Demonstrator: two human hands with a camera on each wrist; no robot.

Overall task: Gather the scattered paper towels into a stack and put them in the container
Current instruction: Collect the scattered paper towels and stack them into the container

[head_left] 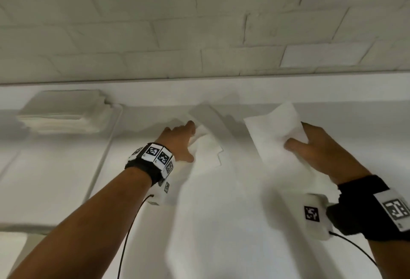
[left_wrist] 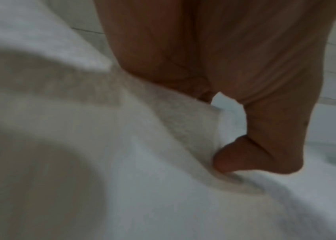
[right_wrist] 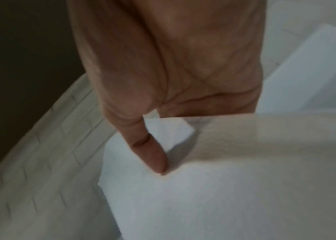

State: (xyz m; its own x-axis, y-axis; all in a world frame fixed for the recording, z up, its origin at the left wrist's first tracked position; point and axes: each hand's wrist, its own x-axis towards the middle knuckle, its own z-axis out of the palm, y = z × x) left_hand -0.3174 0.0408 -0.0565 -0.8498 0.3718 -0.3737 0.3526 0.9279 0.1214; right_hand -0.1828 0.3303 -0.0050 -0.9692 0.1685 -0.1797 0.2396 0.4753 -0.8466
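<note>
Everything here is white. My left hand (head_left: 193,141) pinches a crumpled paper towel (head_left: 207,150) on the table near the wall; in the left wrist view the thumb (left_wrist: 237,155) presses into that towel (left_wrist: 122,162). My right hand (head_left: 297,139) holds a second paper towel (head_left: 273,132) lifted off the table, thumb on top and fingers behind it. The right wrist view shows its thumb (right_wrist: 154,159) on the sheet (right_wrist: 224,194). A pile of folded towels (head_left: 64,112) sits at the back left; I cannot tell whether a container holds it.
A white brick wall (head_left: 199,23) rises right behind the table (head_left: 221,223). A raised ledge (head_left: 288,87) runs along the table's far edge. A seam (head_left: 104,152) divides the surface on the left. Cables hang from both wrist cameras.
</note>
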